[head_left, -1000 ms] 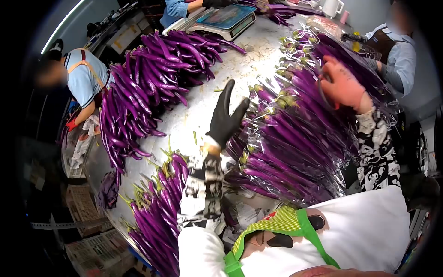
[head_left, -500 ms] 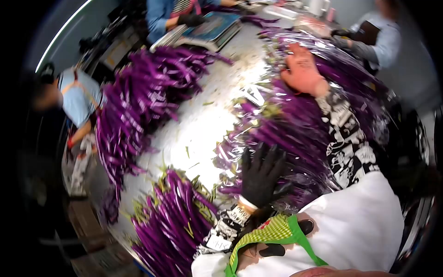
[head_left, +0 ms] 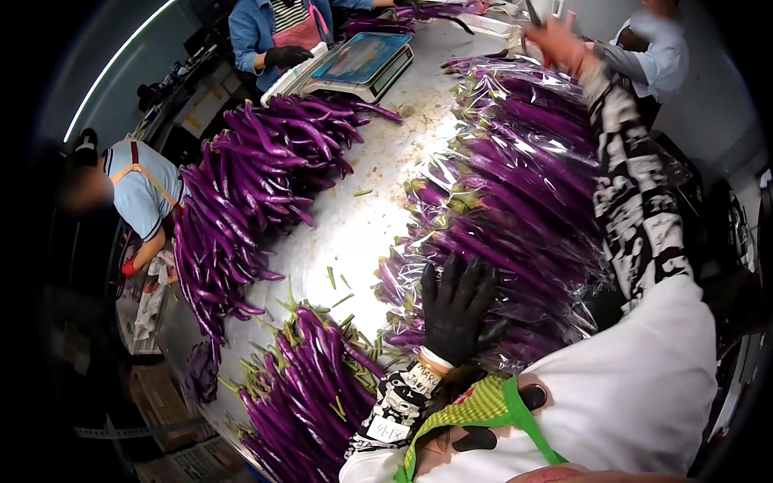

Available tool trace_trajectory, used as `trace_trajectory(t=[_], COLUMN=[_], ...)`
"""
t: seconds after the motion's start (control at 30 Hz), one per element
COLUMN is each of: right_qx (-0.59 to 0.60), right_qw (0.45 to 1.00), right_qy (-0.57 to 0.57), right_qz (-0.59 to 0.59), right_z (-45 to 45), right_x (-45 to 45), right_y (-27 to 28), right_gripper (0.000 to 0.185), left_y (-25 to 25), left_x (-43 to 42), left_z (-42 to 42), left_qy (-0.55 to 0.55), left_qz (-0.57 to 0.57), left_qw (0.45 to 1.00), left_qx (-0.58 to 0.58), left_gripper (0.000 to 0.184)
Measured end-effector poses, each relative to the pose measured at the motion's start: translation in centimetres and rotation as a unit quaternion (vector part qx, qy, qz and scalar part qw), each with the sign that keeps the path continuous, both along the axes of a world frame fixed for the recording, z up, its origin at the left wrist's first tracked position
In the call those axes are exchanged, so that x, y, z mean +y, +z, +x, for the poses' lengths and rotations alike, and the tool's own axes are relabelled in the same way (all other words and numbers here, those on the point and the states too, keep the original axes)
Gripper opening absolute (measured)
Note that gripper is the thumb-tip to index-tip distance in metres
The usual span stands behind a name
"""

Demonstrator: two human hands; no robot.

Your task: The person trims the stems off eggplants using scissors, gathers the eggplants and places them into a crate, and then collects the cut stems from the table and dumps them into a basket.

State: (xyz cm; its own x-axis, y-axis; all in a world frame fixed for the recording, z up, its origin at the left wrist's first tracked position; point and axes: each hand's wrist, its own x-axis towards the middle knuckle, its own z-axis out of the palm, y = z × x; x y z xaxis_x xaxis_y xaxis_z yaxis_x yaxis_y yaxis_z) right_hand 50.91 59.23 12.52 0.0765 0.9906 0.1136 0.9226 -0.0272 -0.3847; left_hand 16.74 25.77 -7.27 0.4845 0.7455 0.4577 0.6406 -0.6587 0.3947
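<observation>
My left hand (head_left: 457, 310), in a black glove, lies with fingers spread on the lower part of the purple eggplants in clear plastic bags (head_left: 515, 193). My right hand (head_left: 560, 47), in a pink-orange glove, is raised beyond the far end of the bagged rows. Motion blurs it, and a thin dark object shows at its fingers, too unclear to name. Left of my left hand lies a bunch of loose eggplants (head_left: 310, 386) with green stems. A larger loose heap (head_left: 241, 193) covers the table's far left side.
A scale (head_left: 362, 58) with a blue top stands at the far end of the metal table (head_left: 322, 241). Cut stem pieces (head_left: 331, 278) lie mid-table. One person (head_left: 278, 36) is beside the scale, another (head_left: 141, 185) at the left, a third (head_left: 664, 56) at the far right.
My left hand came down onto the bagged eggplants. My right hand moved across the bags and then up to the far end. The person by the scale came further into view.
</observation>
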Motion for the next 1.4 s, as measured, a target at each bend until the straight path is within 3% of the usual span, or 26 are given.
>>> trace_trajectory(t=[0.1,0.17,0.3,0.4,0.47,0.53,0.6,0.8,0.83,0.87,0.93,1.0,1.1,1.17,1.27,1.33,1.4], right_qx=[0.058,0.090,0.026,-0.031,-0.091,-0.048,-0.120,-0.059,-0.100,-0.139,-0.297,-0.337,-0.372,-0.378,-0.301,-0.285,-0.322], right_qw=[0.998,0.995,0.999,0.997,0.995,0.995,0.983,0.953,0.947,0.933,0.877,0.812,0.642,0.772,0.863,0.900,0.890], right_qy=[-0.037,-0.037,0.038,-0.024,0.045,0.089,0.122,0.296,0.280,0.261,0.275,0.276,0.554,0.354,0.204,0.105,0.149], right_qz=[-0.005,0.032,0.029,-0.069,-0.018,-0.025,0.065,-0.027,-0.117,-0.207,-0.258,-0.389,-0.377,-0.369,-0.351,-0.314,-0.288], right_z=[1.7,2.4,3.3,1.4,0.9,-1.1,-3.8,-11.3,-13.6,-15.9,-19.5,-18.2,-14.2,-13.9,-13.2,-13.9,-13.0], right_x=[-2.0,-2.8,-2.9,-2.0,-1.3,-0.7,0.4,9.4,8.8,7.6,6.1,10.4,15.0,10.9,11.5,9.7,10.1], right_y=[-10.2,-11.1,-9.9,-6.5,-4.0,-0.8,0.3,-5.1,-4.9,-5.0,-5.9,-10.2,-12.3,-8.9,-10.1,-9.5,-9.8], right_gripper=[0.047,0.046,0.049,0.051,0.049,0.048,0.043,0.034,0.032,0.030,0.029,0.018,0.013,0.016,0.021,0.022,0.026], left_y=[-0.2,0.1,-0.2,-0.7,-0.9,-0.6,0.0,-0.6,-0.5,-0.6,-0.6,-1.0,-1.0,-0.6,-0.5,-0.3,-0.2], left_x=[0.1,0.0,-0.2,-0.1,0.0,-0.3,0.0,-0.2,-0.1,-0.1,0.1,-0.1,0.3,-0.1,0.1,0.0,0.0], left_z=[0.0,-0.1,-0.2,-0.4,-0.3,-0.3,-0.4,-0.2,-0.2,-0.3,-0.2,-0.1,-0.3,-0.5,-0.8,-1.0,-1.3], left_qy=[-0.001,0.001,-0.006,-0.006,0.000,-0.004,-0.009,0.003,0.007,0.008,0.001,-0.001,0.002,-0.006,-0.017,-0.009,-0.012], left_qz=[0.014,0.008,0.004,0.016,0.026,0.014,-0.004,0.004,0.005,0.006,0.006,-0.004,-0.009,-0.027,-0.040,-0.037,-0.031], left_qw=[1.000,1.000,1.000,0.999,0.999,0.999,1.000,1.000,1.000,1.000,1.000,1.000,0.999,0.998,0.998,0.998,0.996], left_qx=[-0.012,-0.017,-0.023,-0.034,-0.039,-0.035,-0.020,-0.011,-0.008,-0.009,-0.017,-0.016,-0.035,-0.053,-0.047,-0.059,-0.077], left_gripper=[0.074,0.073,0.072,0.072,0.073,0.073,0.074,0.073,0.073,0.073,0.073,0.073,0.072,0.073,0.074,0.073,0.070])
